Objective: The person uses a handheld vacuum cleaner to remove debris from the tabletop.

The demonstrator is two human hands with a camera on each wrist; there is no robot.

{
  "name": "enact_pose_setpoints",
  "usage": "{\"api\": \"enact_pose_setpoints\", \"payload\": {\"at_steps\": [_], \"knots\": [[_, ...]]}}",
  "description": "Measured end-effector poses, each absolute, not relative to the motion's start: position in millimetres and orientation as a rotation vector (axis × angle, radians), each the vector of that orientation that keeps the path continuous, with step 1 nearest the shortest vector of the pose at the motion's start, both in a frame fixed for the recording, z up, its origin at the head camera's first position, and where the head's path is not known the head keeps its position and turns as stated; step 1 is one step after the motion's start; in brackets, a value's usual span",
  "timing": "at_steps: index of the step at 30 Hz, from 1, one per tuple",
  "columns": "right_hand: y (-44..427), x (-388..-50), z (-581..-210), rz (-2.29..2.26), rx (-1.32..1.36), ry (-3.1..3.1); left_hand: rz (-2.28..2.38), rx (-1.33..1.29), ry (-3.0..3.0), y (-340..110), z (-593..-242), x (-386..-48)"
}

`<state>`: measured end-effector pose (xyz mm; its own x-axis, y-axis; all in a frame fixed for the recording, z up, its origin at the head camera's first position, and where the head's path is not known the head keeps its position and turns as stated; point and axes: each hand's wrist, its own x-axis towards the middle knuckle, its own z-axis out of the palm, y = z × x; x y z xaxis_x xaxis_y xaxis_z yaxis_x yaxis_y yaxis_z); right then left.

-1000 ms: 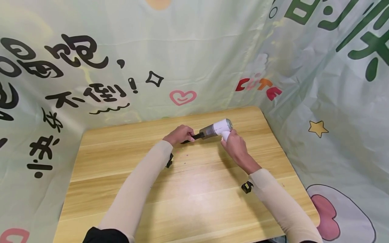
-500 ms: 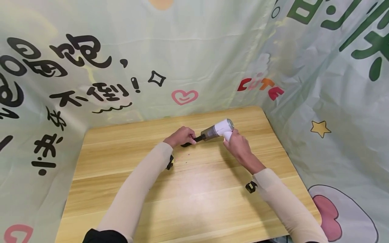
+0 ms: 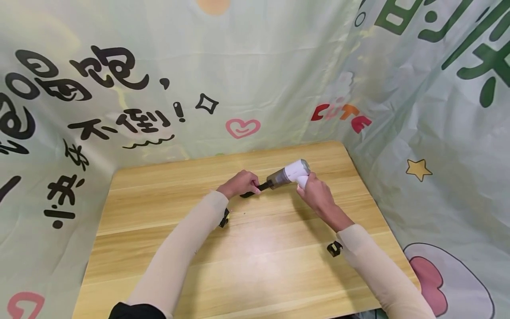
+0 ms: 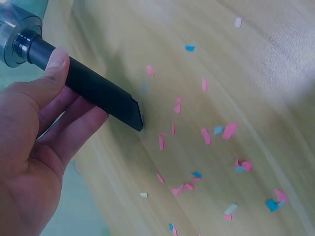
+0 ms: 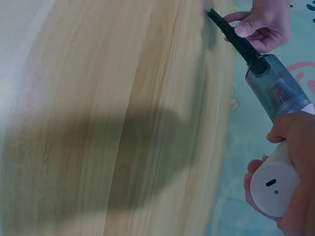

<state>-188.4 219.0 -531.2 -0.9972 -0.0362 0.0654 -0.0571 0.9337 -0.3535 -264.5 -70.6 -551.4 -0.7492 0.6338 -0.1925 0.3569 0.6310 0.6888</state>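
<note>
A white handheld vacuum cleaner (image 3: 295, 171) with a smoky clear dust cup (image 5: 275, 86) is held at a slant over the table. My right hand (image 3: 319, 197) grips its white handle, fingers wrapped around it in the right wrist view. At the other end, my left hand (image 3: 241, 183) holds the long black crevice nozzle (image 4: 93, 86) between thumb and fingers. The nozzle's slanted tip points down near the tabletop; whether it touches is unclear. Small pink, blue and white paper scraps (image 4: 230, 131) lie scattered beyond the tip in the left wrist view.
The wooden table (image 3: 255, 257) has rounded corners. Printed fabric walls (image 3: 271, 79) with lettering, a heart and a star rise along its back and right sides. Small black wrist cameras (image 3: 334, 248) sit at both sleeves.
Both hands have brought the vacuum cleaner slightly toward me and a little right, its nozzle tip coming nearer. Both grips stay the same. The head view has also shifted slightly.
</note>
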Motion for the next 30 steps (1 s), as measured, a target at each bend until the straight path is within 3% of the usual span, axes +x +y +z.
{"api": "enact_pose_setpoints", "payload": {"at_steps": [30], "knots": [[236,-162,-542,0.602,0.067,-3.024,0.828,0.876,2.385,-60,-556,-251]]}}
